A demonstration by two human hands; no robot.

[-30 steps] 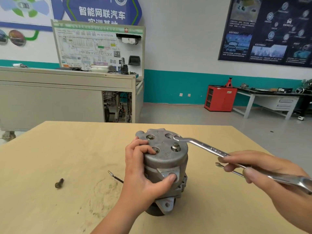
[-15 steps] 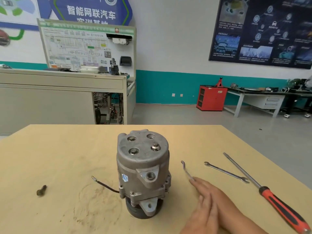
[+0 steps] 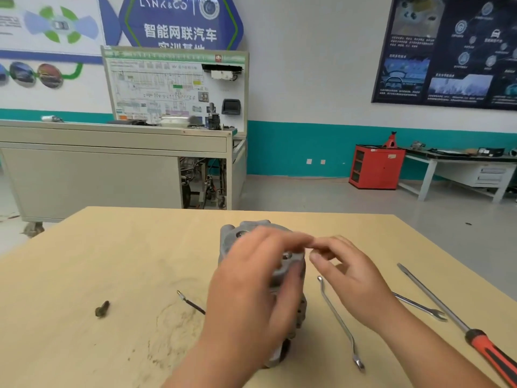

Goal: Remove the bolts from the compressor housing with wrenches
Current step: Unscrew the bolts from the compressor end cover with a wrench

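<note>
Head view: the compressor housing (image 3: 229,239) is stood upright on the counter (image 3: 112,247), mostly hidden beneath the left hand (image 3: 251,275). That hand is laid over the top of the housing with its fingers stretched toward the right hand (image 3: 347,270), but it is smeared by blur, so a firm grip cannot be told. The right hand is held just beside the housing top with its fingers loosely curled, their tips close to those of the left hand. Whether something small is pinched there cannot be told.

No wrench is held. 2 wrenches are left on the counter: a ring wrench (image 3: 338,323) below the right hand, and an open-ended wrench (image 3: 422,308) to its right, beside a screwdriver (image 3: 458,322). 1 loose bolt (image 3: 102,308) is seen well to the left of the left hand, so at least 1 removal is judged done. How many bolts are left in the housing is hidden by the hands.
</note>
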